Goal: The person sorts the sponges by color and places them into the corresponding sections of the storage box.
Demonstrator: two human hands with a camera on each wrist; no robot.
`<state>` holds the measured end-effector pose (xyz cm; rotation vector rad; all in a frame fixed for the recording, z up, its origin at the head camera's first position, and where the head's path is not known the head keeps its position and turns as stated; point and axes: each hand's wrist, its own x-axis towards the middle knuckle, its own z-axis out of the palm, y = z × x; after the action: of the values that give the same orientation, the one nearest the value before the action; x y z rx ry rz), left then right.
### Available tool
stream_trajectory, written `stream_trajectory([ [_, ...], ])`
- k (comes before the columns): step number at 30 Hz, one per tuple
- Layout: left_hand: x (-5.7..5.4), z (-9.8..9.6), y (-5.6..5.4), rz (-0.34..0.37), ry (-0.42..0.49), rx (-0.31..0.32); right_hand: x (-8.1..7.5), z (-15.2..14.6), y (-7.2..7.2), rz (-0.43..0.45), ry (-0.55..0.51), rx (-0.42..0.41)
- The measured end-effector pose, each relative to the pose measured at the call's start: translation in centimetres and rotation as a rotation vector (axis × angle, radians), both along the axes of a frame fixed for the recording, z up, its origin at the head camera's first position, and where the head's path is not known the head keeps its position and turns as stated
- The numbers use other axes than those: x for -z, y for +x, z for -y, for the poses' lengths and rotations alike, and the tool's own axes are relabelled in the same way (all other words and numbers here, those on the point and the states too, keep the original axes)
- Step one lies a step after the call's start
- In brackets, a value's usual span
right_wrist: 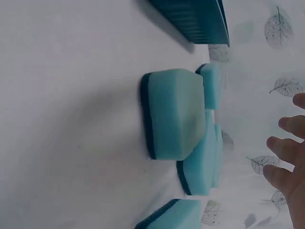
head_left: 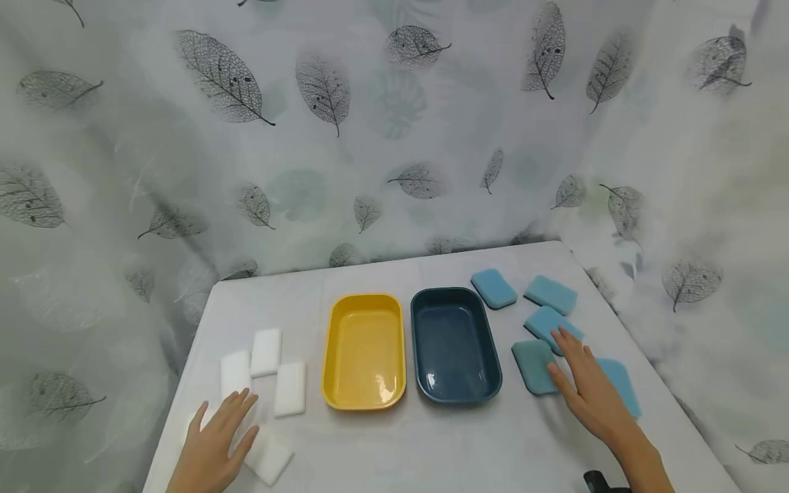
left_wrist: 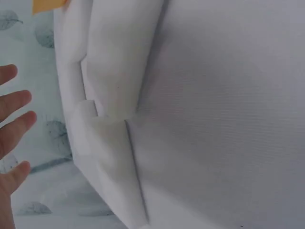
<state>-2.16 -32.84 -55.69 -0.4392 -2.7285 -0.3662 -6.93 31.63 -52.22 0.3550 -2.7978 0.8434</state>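
Note:
My left hand, fingers spread, hovers over white sponges at the left of the table; one white sponge lies partly under its thumb. More white sponges lie just beyond its fingertips, and in the left wrist view thick white blocks fill the middle. On the right, my right hand reaches with straight fingers above blue sponges. A greenish-blue sponge lies by its thumb, and another blue sponge is partly hidden behind the hand. The right wrist view shows a dark scouring layer under a sponge.
A yellow tray and a dark blue tray stand side by side mid-table. More blue sponges lie toward the back right. A leaf-printed curtain hangs behind the white table. A black object shows near the right wrist.

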Motion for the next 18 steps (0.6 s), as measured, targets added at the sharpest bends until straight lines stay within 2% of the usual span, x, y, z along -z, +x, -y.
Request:
stream_trajectory([
  [6, 2.2, 0.7, 0.5, -0.071, 0.008, 0.051, 0.4, 0.5, 0.2, 0.047, -0.064, 0.07],
  [12, 4.1, 1.4, 0.5, -0.122, -0.089, 0.117, 1.0, 1.9, 0.2, 0.085, -0.133, 0.087],
  [14, 4.6, 1.5, 0.6, -0.124, -0.115, 0.125, 1.3, 2.4, 0.2, 0.119, -0.169, 0.084],
  [18, 5.3, 1.6, 0.8, -0.07, -0.136, 0.106, 1.8, 3.6, 0.0, 0.183, -0.233, 0.085],
])
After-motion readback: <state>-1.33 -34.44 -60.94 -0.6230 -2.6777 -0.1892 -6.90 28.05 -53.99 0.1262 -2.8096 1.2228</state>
